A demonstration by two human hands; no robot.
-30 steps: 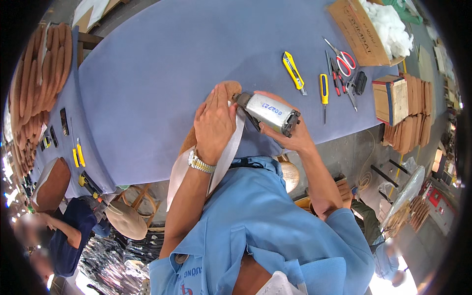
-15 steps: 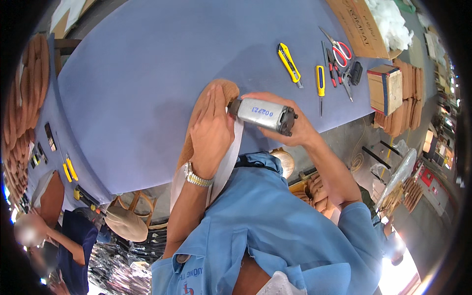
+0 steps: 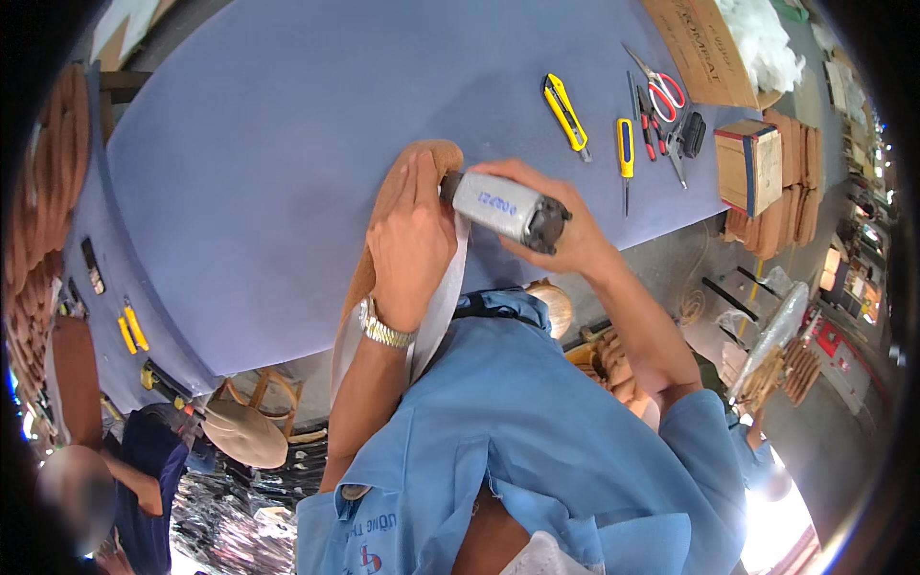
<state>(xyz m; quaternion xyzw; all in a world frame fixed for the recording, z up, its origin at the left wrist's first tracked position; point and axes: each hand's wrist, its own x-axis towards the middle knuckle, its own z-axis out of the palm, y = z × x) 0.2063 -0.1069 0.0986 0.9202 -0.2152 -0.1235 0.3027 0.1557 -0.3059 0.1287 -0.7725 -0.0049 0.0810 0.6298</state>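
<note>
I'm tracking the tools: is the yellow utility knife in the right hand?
No, the yellow utility knife lies on the blue table, while the right hand grips a silver tool.

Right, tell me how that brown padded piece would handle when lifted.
The brown padded piece would probably hold its overall shape, since its rounded end shows a smooth curve past the left hand. The white fabric along it looks thin, so that part may flop. Its matte, fuzzy-looking brown surface suggests it is unlikely to be slippery.

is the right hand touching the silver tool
Touching. The head view shows the right hand gripping the silver tool, with the hand visible on both sides of its body.
</note>
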